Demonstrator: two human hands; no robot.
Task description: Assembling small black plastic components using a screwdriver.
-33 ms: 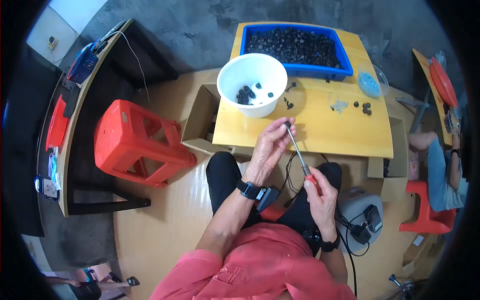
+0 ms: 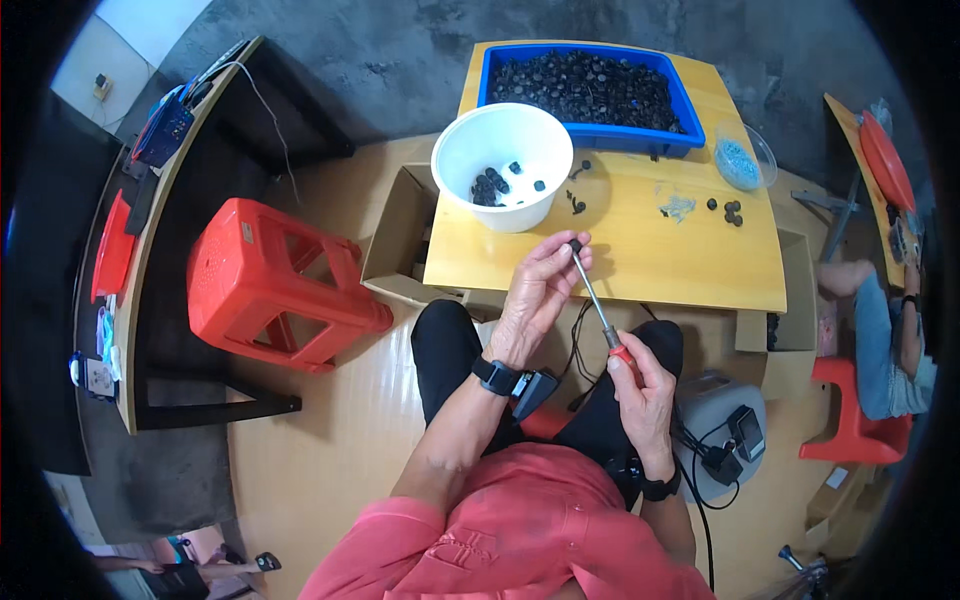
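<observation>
The right hand [image 2: 647, 400] has its grip wrapped round a red-handled screwdriver with a slim metal shaft [image 2: 594, 294], its tip at a small black piece [image 2: 575, 246] pinched in the grip of the left hand [image 2: 535, 295], over the near part of the yellow wooden tabletop [image 2: 660, 270]. Just beyond stands a round white plastic tub [image 2: 505, 217] with black pieces inside; behind it, a rectangular blue plastic tray [image 2: 640, 142] is heaped with black parts. Small dark round pieces [image 2: 733, 213] lie farther right.

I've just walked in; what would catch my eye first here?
Probably the blue tray full of small black pieces, at the far side of the yellow table. Then the red plastic stool on the floor at left, and the red-handled screwdriver in the right hand.
</observation>
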